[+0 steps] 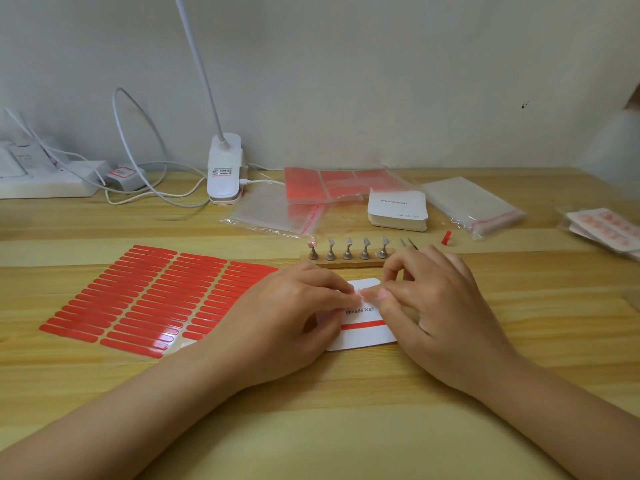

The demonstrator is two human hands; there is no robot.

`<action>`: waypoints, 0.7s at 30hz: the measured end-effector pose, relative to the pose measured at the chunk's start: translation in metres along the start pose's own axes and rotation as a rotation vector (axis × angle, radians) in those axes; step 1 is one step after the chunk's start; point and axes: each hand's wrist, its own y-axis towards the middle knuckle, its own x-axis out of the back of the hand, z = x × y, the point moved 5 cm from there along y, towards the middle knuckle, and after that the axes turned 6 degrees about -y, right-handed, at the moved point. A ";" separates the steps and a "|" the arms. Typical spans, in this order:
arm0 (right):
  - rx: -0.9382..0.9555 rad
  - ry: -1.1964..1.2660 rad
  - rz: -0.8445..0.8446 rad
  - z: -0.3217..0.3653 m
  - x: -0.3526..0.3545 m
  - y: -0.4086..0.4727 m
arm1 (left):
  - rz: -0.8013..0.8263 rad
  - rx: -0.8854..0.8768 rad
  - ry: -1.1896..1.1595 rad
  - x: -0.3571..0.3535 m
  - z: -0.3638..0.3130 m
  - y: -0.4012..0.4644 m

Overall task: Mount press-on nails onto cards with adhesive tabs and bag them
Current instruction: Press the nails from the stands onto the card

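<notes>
White card (360, 336), matte, rounded corners, lies flat on the pale wood-grain worktop (311, 427) between both hands. Print reads "...dmade Nail"; one red adhesive strip (363, 325) runs across it below the text.

Left hand (287, 317): fingers curled, tips pinched together over the card's upper half. Right hand (440, 306): same, thumb and forefinger pinched, tips meeting the left's. Both grips are closed down on something small and pale at the meeting point; too small to tell what it is.

Just behind the card: wooden bar (349, 259) with five metal stands, each topped with a clear-looking nail tip. Tweezers (410, 243) are at its right end, tips poking out behind the right hand.

Left of the card: glossy sheet of red adhesive tabs (145, 299), long rounded strips in three columns.

Further back: stack of white cards (396, 211), clear crinkly bags (273, 213), more red sheets in a bag (332, 185), a pack of clear bags with a red seal strip (471, 206). Far right: carded pink nails (602, 226), already bagged.
</notes>
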 end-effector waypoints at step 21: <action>0.055 -0.103 -0.039 0.005 -0.001 0.000 | -0.211 0.360 -0.141 0.048 0.048 0.022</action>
